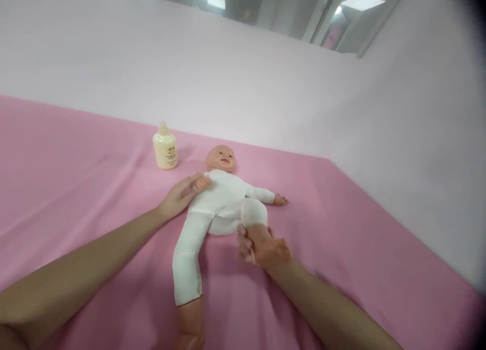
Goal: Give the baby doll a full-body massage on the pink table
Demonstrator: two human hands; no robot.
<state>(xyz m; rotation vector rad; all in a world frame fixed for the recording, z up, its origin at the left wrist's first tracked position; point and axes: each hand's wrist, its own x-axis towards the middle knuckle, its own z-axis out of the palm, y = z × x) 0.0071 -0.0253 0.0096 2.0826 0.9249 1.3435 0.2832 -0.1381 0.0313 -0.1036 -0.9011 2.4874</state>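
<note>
Doll lying face-up on pink tabletop. Left hand fingers rest released against its arm. Right hand fingers clench 1 bent leg.

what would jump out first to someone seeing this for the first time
A baby doll in a white suit lies on its back in the middle of a pink cloth. The left hand rests at the doll's arm, and the right hand grips its raised, bent leg near the foot. A cream bottle stands upright just beyond the doll's head, on the left.
</note>
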